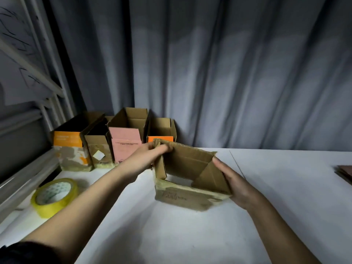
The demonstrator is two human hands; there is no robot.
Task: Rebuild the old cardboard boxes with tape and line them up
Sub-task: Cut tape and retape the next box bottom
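An open brown cardboard box [187,199] stands on the white table [285,197], its top flaps up and old tape along its front. My left hand [146,159] grips the far left corner of its rim, fingers curled over the edge. My right hand [236,185] lies flat against the box's right side wall. Several rebuilt boxes stand side by side at the back left: an orange-fronted one [66,147], a plain brown one [97,149], a pink-fronted one [125,141] and a small one with an orange label [162,130]. A yellow tape roll [55,197] lies at the left.
A grey curtain [228,73] hangs behind the table. A white metal frame [28,73] and rail run along the left edge. A stack of flat brown cardboard [344,173] lies at the table's right edge.
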